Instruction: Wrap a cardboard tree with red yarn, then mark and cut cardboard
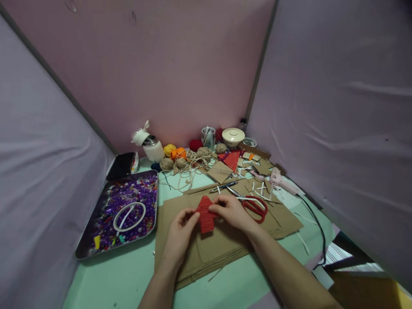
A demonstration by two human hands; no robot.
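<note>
A small red yarn-wrapped piece (pixel 205 216) is held between both hands above a stack of brown cardboard sheets (pixel 222 244). My left hand (pixel 180 234) pinches its left side with curled fingers. My right hand (pixel 231 211) pinches its upper right edge. Red-handled scissors (pixel 254 206) lie just right of my right hand, and a dark pen (pixel 223 186) rests behind them.
A metal tray (pixel 84 244) of purple beads with a white ring (pixel 129 216) stands at left. Twine balls (pixel 180 163), a white bottle (pixel 152 148), a bowl (pixel 233 136) and cardboard scraps crowd the back. A pink glue gun (pixel 281 181) with its cord lies at right. Fabric walls enclose the table.
</note>
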